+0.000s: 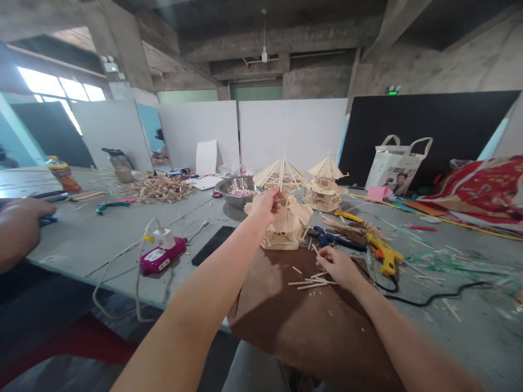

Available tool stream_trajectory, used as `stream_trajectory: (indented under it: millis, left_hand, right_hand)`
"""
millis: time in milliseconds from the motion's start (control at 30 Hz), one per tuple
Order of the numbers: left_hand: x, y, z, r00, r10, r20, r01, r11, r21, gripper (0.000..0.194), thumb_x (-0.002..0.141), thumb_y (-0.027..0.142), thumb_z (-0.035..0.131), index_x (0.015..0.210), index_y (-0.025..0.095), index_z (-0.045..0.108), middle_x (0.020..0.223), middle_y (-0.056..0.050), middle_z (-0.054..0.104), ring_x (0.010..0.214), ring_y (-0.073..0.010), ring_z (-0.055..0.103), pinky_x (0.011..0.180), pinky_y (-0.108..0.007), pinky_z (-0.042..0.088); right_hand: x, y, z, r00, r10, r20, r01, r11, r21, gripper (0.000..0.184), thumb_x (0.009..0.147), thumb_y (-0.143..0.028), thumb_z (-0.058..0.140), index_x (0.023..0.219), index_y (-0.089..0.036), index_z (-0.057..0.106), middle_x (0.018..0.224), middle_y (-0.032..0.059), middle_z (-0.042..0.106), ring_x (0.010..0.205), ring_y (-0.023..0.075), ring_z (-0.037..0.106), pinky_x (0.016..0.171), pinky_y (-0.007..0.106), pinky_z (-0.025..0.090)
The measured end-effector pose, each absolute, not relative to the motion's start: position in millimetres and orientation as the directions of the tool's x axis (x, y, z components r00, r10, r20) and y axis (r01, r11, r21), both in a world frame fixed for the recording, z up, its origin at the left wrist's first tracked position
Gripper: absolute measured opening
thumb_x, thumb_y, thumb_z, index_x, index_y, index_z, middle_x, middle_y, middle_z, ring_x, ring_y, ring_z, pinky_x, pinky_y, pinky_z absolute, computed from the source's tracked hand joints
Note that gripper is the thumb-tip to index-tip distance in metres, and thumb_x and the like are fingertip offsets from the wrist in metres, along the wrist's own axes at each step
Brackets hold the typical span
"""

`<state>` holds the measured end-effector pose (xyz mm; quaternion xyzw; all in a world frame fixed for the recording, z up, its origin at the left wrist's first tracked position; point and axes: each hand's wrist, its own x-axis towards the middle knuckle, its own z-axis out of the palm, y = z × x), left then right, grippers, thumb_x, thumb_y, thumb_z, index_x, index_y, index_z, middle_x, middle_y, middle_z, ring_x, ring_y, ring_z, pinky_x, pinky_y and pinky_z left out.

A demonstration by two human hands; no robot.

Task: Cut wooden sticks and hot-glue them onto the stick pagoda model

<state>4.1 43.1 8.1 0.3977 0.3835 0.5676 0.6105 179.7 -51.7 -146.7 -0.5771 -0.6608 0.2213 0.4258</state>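
Before me stands a pavilion model [281, 231] built of thin wooden sticks, with a lower roof of closely laid sticks. Above it is an upper roof frame [288, 169] of slanting sticks that meet in a point. My left hand [265, 204] is closed on the near side of this upper frame; its fingertips are partly hidden. Lower and to the right, my right hand [337, 265] pinches a short wooden stick [315, 249] between thumb and fingers. Several loose sticks [312, 284] lie under it on a brown board [281, 316].
A second stick pavilion [324, 190] and a metal bowl [235, 190] stand behind. On the right lie blue-handled pliers [337, 239] and a yellow glue gun [384, 255] with its cable. Leftward are a phone [212, 245], a purple power strip [163, 256], a stick pile [161, 188] and another person's hand [24, 223].
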Motion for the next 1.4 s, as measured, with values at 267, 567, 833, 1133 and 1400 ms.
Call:
stream_trajectory:
  millis: [267,567,833,1133,1400]
  left_hand:
    - [3.9,44.0,6.8,0.074,0.997,-0.011,-0.404,0.04,0.914,0.009,0.064,0.021,0.058,0.066,0.013,0.054,0.049,-0.001,0.058,0.026,-0.0028,0.034,0.03,-0.017,0.022]
    - [2.4,44.5,6.1,0.095,0.995,-0.023,-0.415,0.061,0.908,0.008,0.063,0.02,0.059,0.063,0.013,0.054,0.049,-0.001,0.058,0.027,-0.0028,0.035,0.031,-0.017,0.023]
    - [3.1,46.2,4.5,0.095,0.995,-0.027,-0.417,0.065,0.906,0.01,0.062,0.022,0.06,0.063,0.013,0.056,0.05,-0.002,0.058,0.029,-0.003,0.036,0.032,-0.017,0.024]
    - [6.7,41.2,8.0,0.048,0.999,-0.027,-0.413,0.044,0.91,0.008,0.062,0.02,0.058,0.062,0.013,0.054,0.045,-0.001,0.056,0.026,-0.0034,0.034,0.03,-0.017,0.022]
    - [10.7,34.5,11.6,-0.03,0.999,-0.017,-0.387,0.004,0.922,0.009,0.06,0.018,0.058,0.06,0.013,0.051,0.044,0.0,0.055,0.025,-0.0036,0.034,0.03,-0.017,0.021]
  right_hand:
    - [179.0,-52.7,-144.0,0.031,0.959,0.282,0.617,0.204,-0.76,0.014,0.072,-0.031,0.044,0.075,-0.019,0.05,0.065,0.0028,0.063,0.061,0.016,0.059,0.056,0.026,0.042]
    - [178.6,-53.3,-143.2,0.014,0.958,0.285,0.636,0.211,-0.742,0.015,0.073,-0.032,0.043,0.076,-0.019,0.05,0.066,0.0025,0.064,0.06,0.0152,0.059,0.055,0.025,0.042]
    - [176.8,-54.9,-139.5,0.023,0.959,0.282,0.666,0.195,-0.72,0.015,0.073,-0.032,0.042,0.075,-0.019,0.05,0.066,0.0023,0.064,0.059,0.0148,0.058,0.055,0.025,0.041]
    - [177.7,-54.6,-141.0,0.017,0.954,0.298,0.676,0.209,-0.707,0.015,0.073,-0.032,0.042,0.075,-0.019,0.05,0.065,0.0025,0.064,0.06,0.0151,0.059,0.055,0.025,0.04]
    - [176.9,-56.5,-138.1,0.007,0.954,0.3,0.682,0.214,-0.699,0.014,0.073,-0.032,0.042,0.074,-0.02,0.05,0.064,0.0015,0.064,0.058,0.0146,0.058,0.055,0.025,0.04]
